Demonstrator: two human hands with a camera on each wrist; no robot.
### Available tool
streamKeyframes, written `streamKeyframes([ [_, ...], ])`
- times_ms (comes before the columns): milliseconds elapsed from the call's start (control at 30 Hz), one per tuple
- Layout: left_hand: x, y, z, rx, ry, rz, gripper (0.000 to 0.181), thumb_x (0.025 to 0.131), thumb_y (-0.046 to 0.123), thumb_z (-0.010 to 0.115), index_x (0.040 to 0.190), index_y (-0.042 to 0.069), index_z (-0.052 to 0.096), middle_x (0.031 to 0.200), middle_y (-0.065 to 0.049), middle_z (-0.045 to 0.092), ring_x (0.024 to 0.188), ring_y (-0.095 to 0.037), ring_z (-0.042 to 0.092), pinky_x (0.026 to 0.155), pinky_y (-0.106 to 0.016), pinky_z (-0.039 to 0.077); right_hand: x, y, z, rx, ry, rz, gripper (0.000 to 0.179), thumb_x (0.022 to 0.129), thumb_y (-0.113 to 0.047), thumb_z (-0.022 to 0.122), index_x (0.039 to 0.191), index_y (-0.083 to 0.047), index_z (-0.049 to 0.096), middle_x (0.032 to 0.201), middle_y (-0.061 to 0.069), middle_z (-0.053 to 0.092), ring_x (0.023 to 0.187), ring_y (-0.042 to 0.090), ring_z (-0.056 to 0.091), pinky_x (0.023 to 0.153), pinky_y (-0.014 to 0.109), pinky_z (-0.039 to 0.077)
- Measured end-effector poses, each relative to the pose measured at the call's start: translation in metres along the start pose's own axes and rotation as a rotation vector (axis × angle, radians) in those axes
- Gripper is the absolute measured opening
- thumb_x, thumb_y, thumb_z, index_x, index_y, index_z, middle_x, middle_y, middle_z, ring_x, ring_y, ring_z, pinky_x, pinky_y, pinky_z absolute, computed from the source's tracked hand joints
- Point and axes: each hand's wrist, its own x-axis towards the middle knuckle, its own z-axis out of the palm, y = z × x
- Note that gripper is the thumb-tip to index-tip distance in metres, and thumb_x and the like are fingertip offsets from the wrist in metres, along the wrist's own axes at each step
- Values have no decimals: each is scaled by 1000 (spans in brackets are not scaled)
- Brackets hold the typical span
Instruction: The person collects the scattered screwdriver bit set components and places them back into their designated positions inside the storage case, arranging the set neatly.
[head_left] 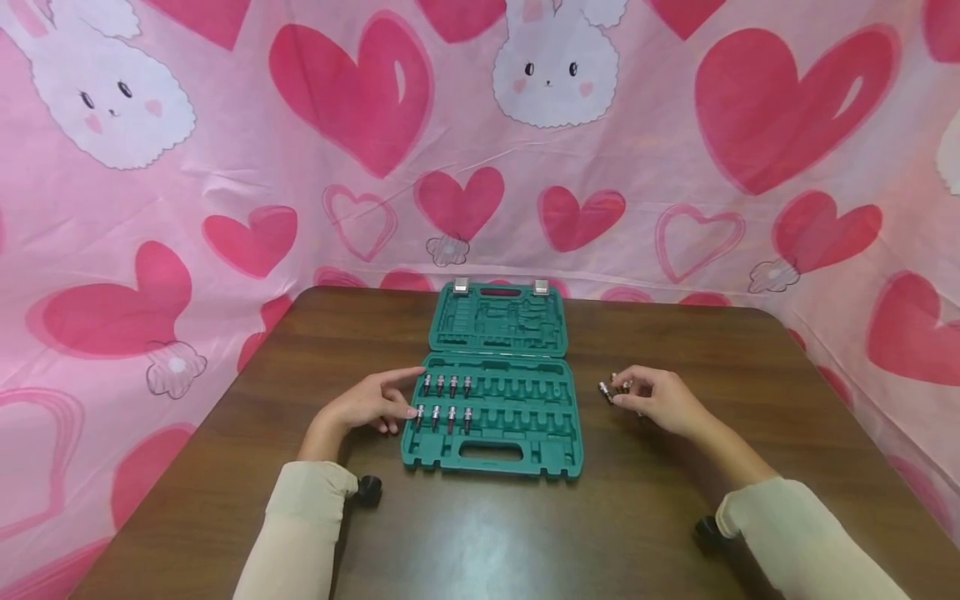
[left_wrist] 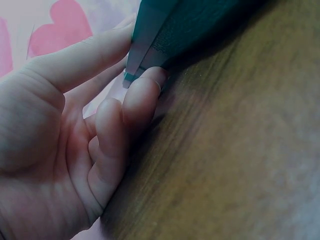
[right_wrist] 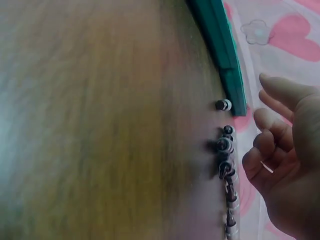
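Observation:
A green socket-set case [head_left: 491, 462] lies unfolded on the table. Its near half holds two rows of silver bit sockets [head_left: 453, 385] in the left slots; the slots to their right hold none. My left hand [head_left: 367, 404] rests at the case's left edge, thumb and index finger touching it, the other fingers bent below. In the left wrist view the fingers [left_wrist: 142, 97] lie against the case's side [left_wrist: 170, 40]. Right of the case, my right hand [head_left: 660, 400] hovers by loose bit sockets [right_wrist: 225, 145], fingers loosely bent; nothing shows in its grasp.
The case's lid [head_left: 498, 321] stands back behind the tray, with two metal latches [head_left: 541, 287] on its far edge. The brown wooden table [head_left: 480, 533] is bordered by a pink heart-patterned cloth [head_left: 465, 142] at the back and sides.

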Motion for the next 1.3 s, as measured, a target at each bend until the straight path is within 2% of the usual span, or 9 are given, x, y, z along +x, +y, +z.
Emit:
streamKeyframes([
  [200,1,1,0,5,-8,14,74,88,18,73,152,18,36,80,-13,68,57,-24,62,58,-38,56,-9,9,-5,-48,-3,4,20,83,-16,78,100,-9,69,66,-1,53,58,13,47,49,27,40],
  [467,3,0,0,12,-16,30,74,88,18,73,152,17,36,80,-13,69,57,-24,62,57,-37,56,-21,17,-16,-52,-8,16,21,84,-16,78,102,-9,70,68,-1,54,60,10,48,52,27,39],
  [733,3,0,0,4,-12,17,74,88,19,73,151,19,37,81,-13,69,58,-25,63,58,-37,56,-29,26,-17,-87,1,-25,24,83,-11,77,105,-8,70,68,-5,53,62,8,48,55,26,39],
  [1300,2,-2,0,6,-13,16,74,89,17,72,152,20,35,81,-13,69,59,-25,63,58,-38,56,-31,30,-14,-122,41,-47,24,82,-4,76,105,-7,70,66,-8,54,62,7,50,59,27,40],
])
